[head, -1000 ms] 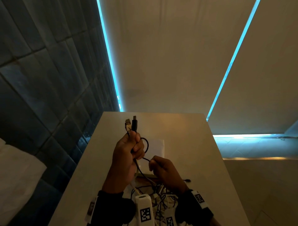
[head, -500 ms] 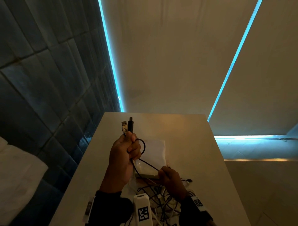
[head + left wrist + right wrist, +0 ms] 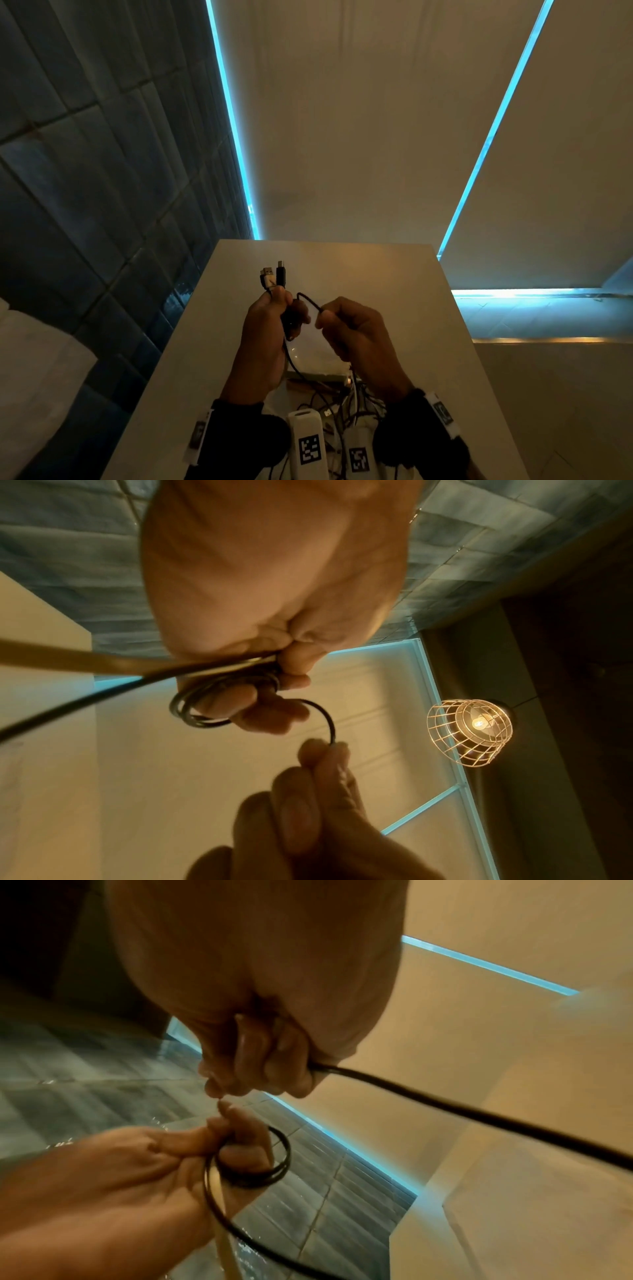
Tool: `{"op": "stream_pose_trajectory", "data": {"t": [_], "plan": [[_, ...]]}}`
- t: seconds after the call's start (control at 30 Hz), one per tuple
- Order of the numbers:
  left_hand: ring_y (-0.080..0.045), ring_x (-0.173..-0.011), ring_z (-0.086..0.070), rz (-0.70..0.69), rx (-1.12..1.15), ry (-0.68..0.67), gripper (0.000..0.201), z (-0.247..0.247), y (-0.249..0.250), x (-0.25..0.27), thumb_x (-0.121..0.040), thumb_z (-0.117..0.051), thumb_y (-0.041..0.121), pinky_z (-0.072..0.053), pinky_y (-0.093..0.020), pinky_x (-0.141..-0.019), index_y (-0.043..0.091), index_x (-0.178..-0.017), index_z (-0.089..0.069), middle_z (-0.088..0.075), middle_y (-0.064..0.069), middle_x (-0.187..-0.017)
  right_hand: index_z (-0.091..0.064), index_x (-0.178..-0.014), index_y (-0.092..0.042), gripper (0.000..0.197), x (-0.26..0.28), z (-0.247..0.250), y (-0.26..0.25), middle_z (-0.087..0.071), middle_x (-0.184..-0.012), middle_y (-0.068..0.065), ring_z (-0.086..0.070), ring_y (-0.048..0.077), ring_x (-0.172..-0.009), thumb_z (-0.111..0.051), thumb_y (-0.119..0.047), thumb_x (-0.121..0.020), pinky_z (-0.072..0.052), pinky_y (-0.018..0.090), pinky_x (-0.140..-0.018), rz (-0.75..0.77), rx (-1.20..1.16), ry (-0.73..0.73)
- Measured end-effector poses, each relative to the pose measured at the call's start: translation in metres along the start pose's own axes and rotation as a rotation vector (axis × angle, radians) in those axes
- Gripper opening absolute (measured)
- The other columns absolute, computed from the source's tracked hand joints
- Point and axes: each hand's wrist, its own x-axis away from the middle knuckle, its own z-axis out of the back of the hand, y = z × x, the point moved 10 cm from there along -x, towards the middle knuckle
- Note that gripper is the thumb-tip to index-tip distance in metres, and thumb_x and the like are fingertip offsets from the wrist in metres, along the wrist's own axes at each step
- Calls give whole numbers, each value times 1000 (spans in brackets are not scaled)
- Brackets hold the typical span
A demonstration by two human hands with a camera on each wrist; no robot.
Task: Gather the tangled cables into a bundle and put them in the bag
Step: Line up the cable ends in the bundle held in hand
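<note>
Above the beige table (image 3: 411, 308), my left hand (image 3: 286, 310) grips a black cable and a pale cable, whose two plugs (image 3: 273, 277) stick up from the fist. Black coils (image 3: 205, 710) are wound round its fingers. My right hand (image 3: 325, 313) is close beside it and pinches the same black cable (image 3: 310, 299) at the fingertips (image 3: 323, 752); the free length (image 3: 462, 1110) trails down from the fist. Below the hands lies a pale flat bag (image 3: 318, 359). The tangle of cables (image 3: 342, 397) sits in front of it, partly hidden by my wrists.
A dark tiled wall (image 3: 102, 171) runs along the table's left edge. The table's right edge drops to a lit floor strip (image 3: 531, 294). Something white (image 3: 34, 359) lies low on the left. A wire-caged lamp (image 3: 471, 731) glows overhead.
My right hand has risen from the tangle up to the left hand, drawing the black cable with it. The left hand has stayed in place with the plugs up.
</note>
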Motion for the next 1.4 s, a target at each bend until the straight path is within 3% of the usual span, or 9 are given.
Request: {"op": "stream_pose_trajectory", "data": {"t": [0.1, 0.17, 0.3, 0.47, 0.63, 0.8, 1.07, 1.23, 1.4], "plan": [[-24, -68, -58, 42, 43, -11, 29, -2, -2, 2, -102, -34, 23, -43, -34, -64, 5, -85, -49, -69, -5, -65, -61, -75, -13, 23, 4, -13, 5, -43, -53, -9, -35, 4, -46, -53, -10, -96, -29, 16, -47, -14, 14, -85], [-23, -66, -62, 54, 185, -57, 29, -6, 0, 3, -102, -34, 24, -46, -35, -68, 6, -84, -48, -64, -7, -66, -61, -75, -12, 24, 5, -18, 13, -44, -53, -8, -35, 4, -46, -52, -8, -97, -29, 16, -47, -52, 14, -125], [-17, -55, -52, 39, 407, -131, 34, -13, 9, 6, -102, -31, 25, -43, -30, -59, 12, -74, -44, -47, -2, -61, -60, -75, -8, 25, 6, -16, 36, -40, -55, -1, -32, 7, -47, -49, -7, -98, -29, 17, -48, -129, 20, -144], [-8, -45, -34, -28, 407, -152, 32, -15, 18, 8, -100, -32, 23, -34, -21, -46, 14, -72, -41, -40, 3, -57, -57, -76, -5, 27, 10, -10, 64, -39, -54, -10, -32, 5, -48, -48, -13, -100, -30, 16, -49, -151, 77, -143], [-8, -45, -33, -47, 381, -169, 32, -15, 19, 10, -99, -33, 25, -31, -20, -45, 13, -71, -41, -40, 3, -56, -56, -72, -10, 28, 15, 3, 88, -42, -54, -10, -38, 4, -50, -49, -16, -99, -35, 16, -51, -159, 199, -96], [-10, -45, -38, -19, 397, -176, 31, -14, 15, 12, -100, -34, 25, -35, -21, -51, 14, -73, -44, -53, 0, -63, -54, -70, -12, 30, 18, 10, 106, -42, -52, -11, -38, 2, -50, -48, -16, -100, -34, 14, -52, -174, 234, -64], [-9, -44, -33, -51, 468, -229, 25, -16, 25, 15, -90, -40, 29, -31, -20, -45, 13, -71, -42, -40, 1, -56, -50, -59, -35, 35, 30, 27, 149, -48, -56, -12, -42, 4, -56, -46, -30, -94, -38, 28, -58, -213, 358, 13], [-8, -46, -28, -40, 444, -211, 26, -14, 19, 16, -91, -41, 30, -26, -21, -47, 14, -71, -42, -38, 2, -57, -55, -59, -34, 34, 30, 30, 155, -49, -56, -12, -44, 5, -57, -46, -29, -91, -40, 28, -59, -256, 365, 36], [-7, -44, -26, -43, 317, -159, 32, -13, 20, 14, -99, -34, 26, -25, -20, -46, 13, -71, -41, -36, 4, -55, -61, -63, -23, 36, 26, 45, 141, -46, -48, -8, -41, 8, -48, -50, -11, -96, -35, 28, -51, -304, 298, 172]]}}
